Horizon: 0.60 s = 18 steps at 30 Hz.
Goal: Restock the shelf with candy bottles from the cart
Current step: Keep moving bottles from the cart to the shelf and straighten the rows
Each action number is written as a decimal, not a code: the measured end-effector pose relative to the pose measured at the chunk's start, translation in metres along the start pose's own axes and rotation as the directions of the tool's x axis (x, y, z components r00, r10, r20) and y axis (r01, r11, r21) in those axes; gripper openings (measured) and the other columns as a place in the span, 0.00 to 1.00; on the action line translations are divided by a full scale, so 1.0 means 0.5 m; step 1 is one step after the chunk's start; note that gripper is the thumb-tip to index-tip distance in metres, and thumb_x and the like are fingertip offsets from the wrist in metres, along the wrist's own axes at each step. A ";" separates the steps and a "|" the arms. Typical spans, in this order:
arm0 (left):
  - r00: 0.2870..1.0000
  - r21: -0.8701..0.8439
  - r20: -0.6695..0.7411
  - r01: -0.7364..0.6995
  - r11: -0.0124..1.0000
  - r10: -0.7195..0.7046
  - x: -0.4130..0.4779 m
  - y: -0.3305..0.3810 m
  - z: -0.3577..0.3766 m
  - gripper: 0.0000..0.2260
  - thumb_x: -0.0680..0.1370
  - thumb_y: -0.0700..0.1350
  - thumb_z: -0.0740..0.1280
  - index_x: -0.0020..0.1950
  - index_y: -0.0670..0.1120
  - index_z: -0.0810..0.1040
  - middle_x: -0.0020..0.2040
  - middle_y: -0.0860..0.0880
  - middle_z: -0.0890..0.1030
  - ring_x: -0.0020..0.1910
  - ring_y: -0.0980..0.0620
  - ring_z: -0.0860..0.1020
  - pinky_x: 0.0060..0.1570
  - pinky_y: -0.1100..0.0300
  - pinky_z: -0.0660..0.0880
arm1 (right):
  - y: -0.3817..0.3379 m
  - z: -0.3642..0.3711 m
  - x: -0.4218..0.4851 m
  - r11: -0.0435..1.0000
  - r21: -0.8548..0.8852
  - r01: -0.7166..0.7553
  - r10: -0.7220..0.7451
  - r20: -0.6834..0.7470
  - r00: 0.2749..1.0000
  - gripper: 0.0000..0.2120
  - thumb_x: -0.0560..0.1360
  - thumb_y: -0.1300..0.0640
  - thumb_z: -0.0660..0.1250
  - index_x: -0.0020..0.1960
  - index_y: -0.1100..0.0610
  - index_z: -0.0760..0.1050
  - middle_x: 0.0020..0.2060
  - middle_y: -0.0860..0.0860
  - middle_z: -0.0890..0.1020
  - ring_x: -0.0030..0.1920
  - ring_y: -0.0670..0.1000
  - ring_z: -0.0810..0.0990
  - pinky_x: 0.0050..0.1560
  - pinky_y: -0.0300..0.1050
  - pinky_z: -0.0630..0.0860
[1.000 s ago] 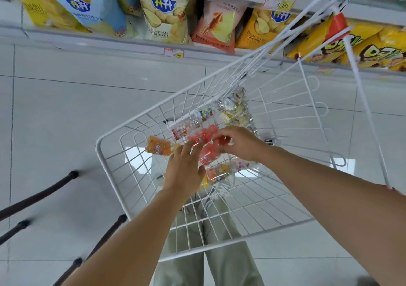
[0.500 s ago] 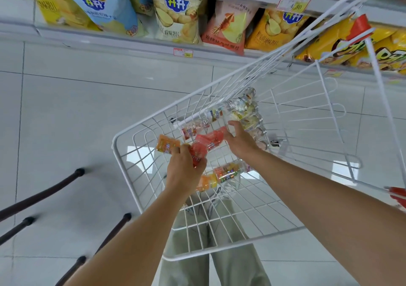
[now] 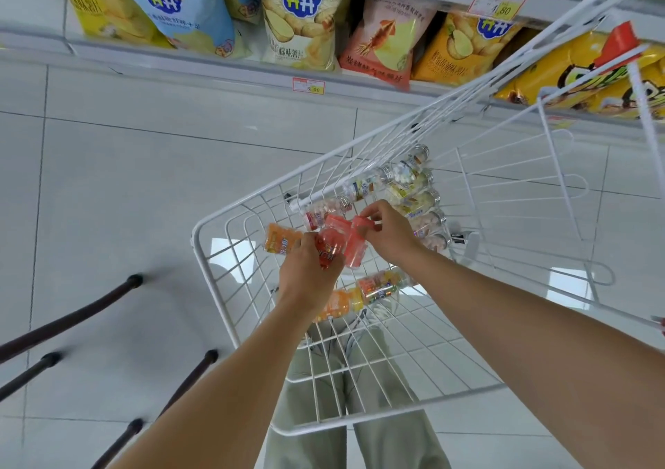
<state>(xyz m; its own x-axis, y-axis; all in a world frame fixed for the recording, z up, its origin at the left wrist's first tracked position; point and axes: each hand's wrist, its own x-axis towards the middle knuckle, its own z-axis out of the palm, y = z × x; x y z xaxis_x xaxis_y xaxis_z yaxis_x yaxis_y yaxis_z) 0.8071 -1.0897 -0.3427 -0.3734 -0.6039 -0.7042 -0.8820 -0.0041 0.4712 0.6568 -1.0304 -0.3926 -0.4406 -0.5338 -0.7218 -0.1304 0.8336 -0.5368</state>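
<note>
Both hands reach down into the white wire cart (image 3: pixel 201 252). The left hand (image 3: pixel 309 274) has its fingers curled round a red candy bottle (image 3: pixel 327 251), lifted just off the cart's floor. The right hand (image 3: pixel 390 238) pinches the upper end of a pink candy bottle (image 3: pixel 354 249) between thumb and fingers. The two bottles touch side by side between the hands.

More candy bottles lie on the cart's wire floor. An orange bottle (image 3: pixel 279 242) is just left of the left hand. Another orange bottle (image 3: pixel 338 305) and a multicoloured bottle (image 3: pixel 383 285) lie end to end below the hands. Clear bottles of white candies (image 3: pixel 363 186) line the far side, near a cluster of pale yellow bottles (image 3: pixel 414 200).

Beyond the cart, the shelf (image 3: pixel 216 71) carries bags of crisps (image 3: pixel 180 8) and a price tag (image 3: pixel 308 85) on its front edge. Dark metal legs (image 3: pixel 72 317) stand on the tiled floor (image 3: pixel 126 180) at left.
</note>
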 end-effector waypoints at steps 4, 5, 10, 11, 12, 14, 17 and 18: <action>1.000 0.002 0.016 -0.024 1.000 0.024 0.001 0.004 -0.001 0.12 0.78 0.52 0.66 0.56 0.46 0.73 0.47 0.50 0.77 0.40 0.52 0.74 0.31 0.65 0.62 | -0.001 0.001 0.005 0.999 -0.034 0.004 -0.002 0.073 0.997 0.20 0.76 0.57 0.70 0.65 0.58 0.71 0.57 0.55 0.77 0.53 0.52 0.77 0.46 0.39 0.73; 1.000 0.000 0.015 -0.026 1.000 0.026 0.001 0.005 -0.003 0.11 0.78 0.52 0.66 0.55 0.46 0.73 0.46 0.50 0.77 0.40 0.52 0.74 0.30 0.65 0.62 | -0.001 0.002 0.005 0.999 -0.041 -0.003 0.007 0.101 0.995 0.22 0.75 0.58 0.71 0.67 0.59 0.71 0.57 0.55 0.78 0.53 0.52 0.77 0.48 0.39 0.72; 1.000 0.004 0.002 -0.007 1.000 0.007 0.000 0.006 -0.015 0.12 0.78 0.52 0.66 0.56 0.47 0.73 0.48 0.50 0.77 0.43 0.51 0.74 0.32 0.64 0.63 | -0.006 -0.015 -0.007 1.000 0.001 -0.025 0.024 0.169 0.985 0.21 0.73 0.53 0.73 0.63 0.60 0.76 0.54 0.53 0.81 0.54 0.52 0.79 0.56 0.45 0.74; 1.000 -0.001 -0.002 -0.001 1.000 0.001 -0.002 0.008 -0.020 0.12 0.78 0.52 0.66 0.56 0.47 0.73 0.48 0.50 0.77 0.43 0.50 0.75 0.33 0.63 0.65 | -0.011 -0.024 -0.015 1.000 0.022 -0.021 0.018 0.163 0.987 0.22 0.73 0.51 0.73 0.63 0.59 0.74 0.55 0.52 0.80 0.54 0.51 0.78 0.55 0.44 0.74; 1.000 -0.004 -0.006 0.002 1.000 -0.002 -0.006 0.012 -0.026 0.12 0.77 0.52 0.66 0.56 0.47 0.74 0.49 0.49 0.78 0.44 0.50 0.76 0.35 0.61 0.68 | -0.017 -0.035 -0.025 0.998 0.055 -0.006 -0.002 0.154 0.988 0.23 0.73 0.50 0.73 0.63 0.59 0.73 0.55 0.51 0.79 0.54 0.50 0.78 0.55 0.43 0.73; 1.000 -0.013 -0.022 -0.001 1.000 0.001 -0.019 0.028 -0.044 0.11 0.77 0.52 0.66 0.56 0.47 0.74 0.46 0.50 0.78 0.43 0.50 0.77 0.37 0.58 0.69 | -0.039 -0.061 -0.050 0.988 0.151 0.041 -0.058 0.113 0.992 0.22 0.72 0.51 0.74 0.61 0.58 0.71 0.55 0.50 0.79 0.55 0.49 0.78 0.56 0.43 0.74; 0.996 -0.064 -0.079 -0.035 0.997 0.029 -0.050 0.070 -0.085 0.07 0.77 0.48 0.67 0.52 0.47 0.73 0.40 0.55 0.73 0.37 0.56 0.73 0.32 0.62 0.65 | -0.082 -0.104 -0.087 0.965 0.247 0.087 -0.101 0.042 0.994 0.20 0.72 0.53 0.75 0.58 0.56 0.71 0.54 0.52 0.80 0.55 0.51 0.80 0.57 0.52 0.78; 0.994 -0.081 -0.096 -0.055 0.995 0.047 -0.062 0.086 -0.101 0.07 0.77 0.48 0.67 0.51 0.47 0.72 0.39 0.55 0.74 0.37 0.56 0.73 0.31 0.63 0.64 | -0.103 -0.122 -0.103 0.958 0.263 0.110 -0.121 0.026 0.992 0.19 0.72 0.52 0.74 0.57 0.56 0.71 0.54 0.52 0.80 0.54 0.52 0.80 0.56 0.53 0.79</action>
<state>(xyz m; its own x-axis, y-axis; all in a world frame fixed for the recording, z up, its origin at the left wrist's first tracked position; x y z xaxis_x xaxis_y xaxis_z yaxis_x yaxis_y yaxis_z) 0.7953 -1.1116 -0.2738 -0.3853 -0.6768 -0.6272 -0.8341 -0.0353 0.5505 0.6324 -1.0373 -0.3009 -0.3982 -0.6341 -0.6628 0.0603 0.7029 -0.7087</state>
